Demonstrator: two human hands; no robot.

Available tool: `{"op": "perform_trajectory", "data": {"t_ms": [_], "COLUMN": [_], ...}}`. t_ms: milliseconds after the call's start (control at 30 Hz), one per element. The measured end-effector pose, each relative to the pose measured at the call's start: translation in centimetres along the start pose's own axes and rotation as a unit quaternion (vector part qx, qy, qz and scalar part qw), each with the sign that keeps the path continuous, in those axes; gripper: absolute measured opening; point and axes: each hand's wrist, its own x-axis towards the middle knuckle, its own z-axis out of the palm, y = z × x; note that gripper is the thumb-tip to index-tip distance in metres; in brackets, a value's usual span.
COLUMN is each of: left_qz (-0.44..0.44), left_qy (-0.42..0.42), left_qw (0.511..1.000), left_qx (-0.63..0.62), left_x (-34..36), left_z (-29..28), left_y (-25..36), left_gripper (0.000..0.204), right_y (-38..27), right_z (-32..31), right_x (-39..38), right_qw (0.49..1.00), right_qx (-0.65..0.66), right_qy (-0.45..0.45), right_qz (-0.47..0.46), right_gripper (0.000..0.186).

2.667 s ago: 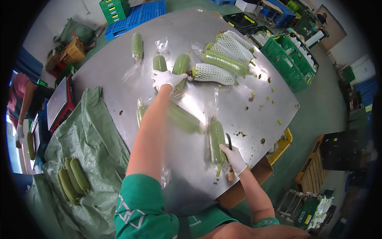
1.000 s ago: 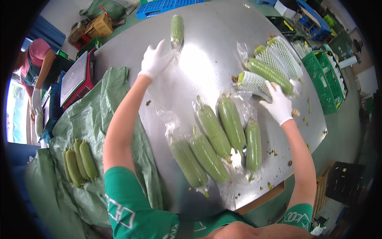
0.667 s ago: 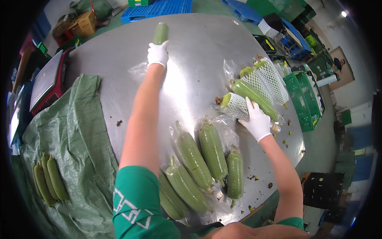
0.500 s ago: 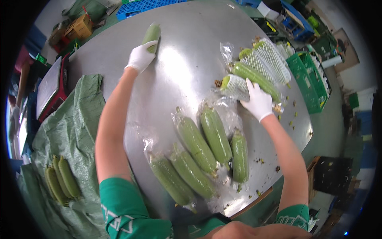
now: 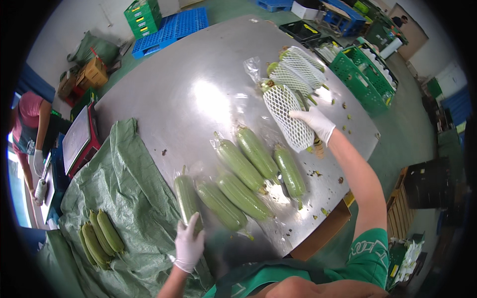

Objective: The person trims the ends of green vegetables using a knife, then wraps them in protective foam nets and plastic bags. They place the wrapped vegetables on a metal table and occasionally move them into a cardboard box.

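One long, smooth green gourd (image 5: 185, 193) is touched by the white-gloved left hand (image 5: 189, 244), fingers parted; far right, one white-net-sleeved gourd (image 5: 284, 116) by the white-gloved right hand (image 5: 318, 123), its fingers' grip unclear.

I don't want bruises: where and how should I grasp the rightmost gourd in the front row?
Probably around the middle of the rightmost gourd, from above and the right: it lies on its side, a neighbour sits close on the left, and its thin stem offers little hold.
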Motion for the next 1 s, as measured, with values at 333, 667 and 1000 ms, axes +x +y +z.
{"op": "perform_trajectory", "data": {"t_ms": [333, 667, 1000], "left_qz": [0.065, 0.235, 0.105], "left_qy": [-0.154, -0.027, 0.007], "left_qw": [0.969, 0.956, 0.977], "left_qx": [0.181, 0.172, 0.183], "left_x": [0.2, 0.4, -1.5], "left_z": [-0.2, 1.8, 2.0], "left_y": [2.3, 4.7, 4.6], "left_gripper": [0.059, 0.045, 0.041], "right_y": [11.7, 28.0, 33.3], "right_z": [1.2, -7.1, -3.8], "right_x": [-23.2, -34.3, -31.2], "right_qw": [0.883, 0.809, 0.758], "right_qx": [0.466, 0.495, 0.639], "right_qy": [0.033, 0.314, 0.087], "right_qz": [0.041, 0.038, 0.098], "right_gripper": [0.044, 0.049, 0.034]}}
